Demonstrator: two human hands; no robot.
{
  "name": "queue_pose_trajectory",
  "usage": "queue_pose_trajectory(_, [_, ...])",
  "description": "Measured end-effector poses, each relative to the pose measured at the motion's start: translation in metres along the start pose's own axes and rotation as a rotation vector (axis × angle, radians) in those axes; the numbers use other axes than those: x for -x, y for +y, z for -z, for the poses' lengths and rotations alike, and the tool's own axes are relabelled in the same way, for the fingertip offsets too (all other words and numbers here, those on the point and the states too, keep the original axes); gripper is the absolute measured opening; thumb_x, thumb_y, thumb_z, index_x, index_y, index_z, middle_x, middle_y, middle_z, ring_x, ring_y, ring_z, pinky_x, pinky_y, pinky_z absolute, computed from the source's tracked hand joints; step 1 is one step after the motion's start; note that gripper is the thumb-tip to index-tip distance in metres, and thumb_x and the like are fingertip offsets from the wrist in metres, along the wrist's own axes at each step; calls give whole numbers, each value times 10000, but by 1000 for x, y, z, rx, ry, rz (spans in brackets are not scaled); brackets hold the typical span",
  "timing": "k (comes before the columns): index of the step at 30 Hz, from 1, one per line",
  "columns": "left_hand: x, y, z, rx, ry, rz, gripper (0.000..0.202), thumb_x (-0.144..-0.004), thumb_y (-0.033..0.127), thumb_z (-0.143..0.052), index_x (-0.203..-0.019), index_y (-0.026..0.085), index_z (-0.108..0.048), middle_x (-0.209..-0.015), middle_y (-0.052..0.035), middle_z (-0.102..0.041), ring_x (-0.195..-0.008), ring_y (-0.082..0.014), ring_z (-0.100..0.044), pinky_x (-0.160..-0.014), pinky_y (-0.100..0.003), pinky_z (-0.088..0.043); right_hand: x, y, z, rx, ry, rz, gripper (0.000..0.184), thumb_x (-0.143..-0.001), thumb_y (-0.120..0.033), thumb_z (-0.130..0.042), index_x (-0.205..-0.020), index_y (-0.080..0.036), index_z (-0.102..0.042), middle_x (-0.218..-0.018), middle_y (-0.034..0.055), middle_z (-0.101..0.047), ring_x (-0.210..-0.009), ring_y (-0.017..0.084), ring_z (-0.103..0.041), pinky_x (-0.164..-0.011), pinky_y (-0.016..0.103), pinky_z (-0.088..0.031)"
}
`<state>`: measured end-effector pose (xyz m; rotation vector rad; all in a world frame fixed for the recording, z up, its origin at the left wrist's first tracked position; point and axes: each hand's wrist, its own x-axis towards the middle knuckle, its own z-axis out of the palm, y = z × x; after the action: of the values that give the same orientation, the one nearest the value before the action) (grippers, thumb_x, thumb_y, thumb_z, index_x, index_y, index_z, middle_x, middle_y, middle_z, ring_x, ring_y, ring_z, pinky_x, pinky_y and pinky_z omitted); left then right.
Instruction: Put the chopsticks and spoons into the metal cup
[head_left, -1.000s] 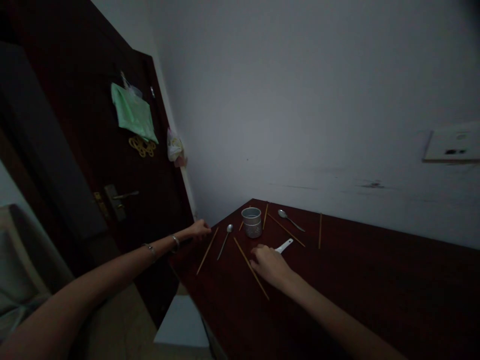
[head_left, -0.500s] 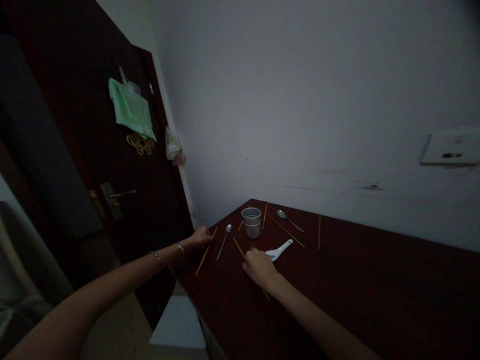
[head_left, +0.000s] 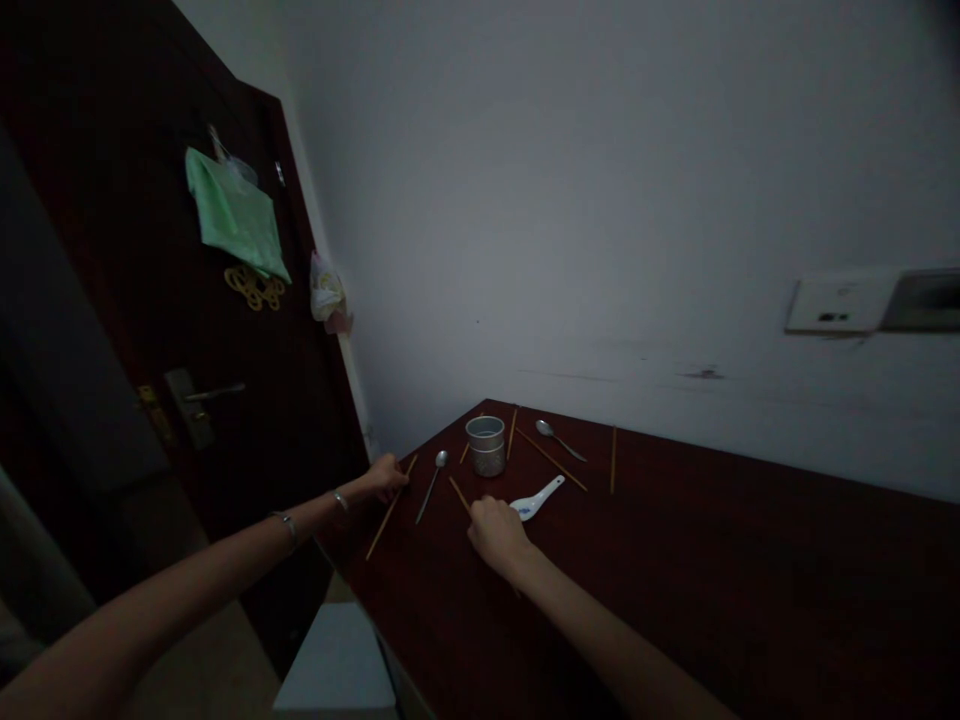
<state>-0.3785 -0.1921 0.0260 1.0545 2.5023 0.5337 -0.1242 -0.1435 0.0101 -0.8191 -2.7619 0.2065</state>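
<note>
My left hand is closed at the table's left edge, its fingertips pinching a wooden chopstick that slants across the tabletop. My right hand is closed over another chopstick; its upper end sticks out past the fingers, and most of the rest is hidden under the hand. Touching or just behind the right knuckles lies a white ceramic spoon. Between the two hands rests a long-handled metal spoon. Beyond them stands a silver metal cup, upright.
Around the cup lie several more chopsticks and a second metal spoon. Another chopstick is farther right on the dark table. A wall backs the table; a door and a pale stool-like surface are at left.
The view has turned right, so everything sits farther left in the picture. Less of the right-hand chopstick's near end shows below the hand. Both hands stay at the same chopsticks.
</note>
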Motion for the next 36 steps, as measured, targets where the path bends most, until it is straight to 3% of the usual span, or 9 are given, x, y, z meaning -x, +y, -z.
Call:
queue_pose_trajectory(4, [3,1,25,93,2,-26,189,-646,279,-570,-568,112,-531,-480,-24,-540,-433,-128,-536,-444,-237,-456,2,1,6,-21,-2,-32,229,-735,-130,-477,-882,-123,-653,-895,145,-650,-827,267,-626,-642,323,-466])
queue_pose_trajectory(7, [11,15,50,230,31,-77,199,-628,306,-564,-595,114,-527,-488,-9,-534,-464,-115,-536,-471,-220,-452,6,5,15,-56,23,-63,230,-750,-150,-458,-880,-122,-647,-915,144,-645,-838,252,-622,-656,309,-453])
queue_pose_trajectory(11, [27,54,73,431,48,-224,168,-633,292,-533,-594,132,-499,-514,18,-501,-503,-87,-516,-527,-214,-463,15,23,32,-160,84,-95,205,-749,-180,-460,-816,-130,-647,-878,124,-652,-816,218,-621,-653,276,-434])
queue_pose_trajectory(15, [46,104,70,545,21,-353,148,-647,273,-533,-600,139,-491,-524,25,-472,-522,-75,-484,-576,-230,-479,26,58,48,-430,177,-143,158,-710,-192,-514,-775,-149,-651,-760,60,-659,-714,153,-608,-621,223,-425])
queue_pose_trajectory(19, [65,158,40,632,-85,-437,128,-677,255,-543,-676,128,-528,-572,1,-507,-551,-90,-502,-563,-246,-483,44,96,63,-813,265,-304,178,-700,-231,-538,-817,-127,-624,-690,26,-624,-554,101,-553,-474,186,-433])
queue_pose_trajectory(23, [86,212,-10,672,-238,-531,107,-714,232,-530,-698,127,-539,-610,-18,-540,-534,-82,-509,-545,-238,-479,76,127,80,-1084,331,-421,168,-731,-247,-509,-826,-123,-570,-580,-23,-536,-436,71,-490,-343,164,-410])
queue_pose_trajectory(30, [119,288,-104,797,-503,-647,113,-709,225,-572,-694,125,-522,-583,-18,-549,-513,-91,-548,-523,-237,-494,143,165,100,-1239,495,-577,102,-754,-202,-501,-813,-128,-539,-612,-16,-548,-430,57,-513,-343,149,-418])
queue_pose_trajectory(36, [145,323,-160,870,-659,-658,124,-692,234,-591,-724,127,-537,-601,-5,-559,-503,-99,-565,-494,-240,-494,189,181,107,-1262,515,-693,80,-761,-176,-478,-810,-137,-528,-675,0,-586,-428,55,-533,-370,161,-433])
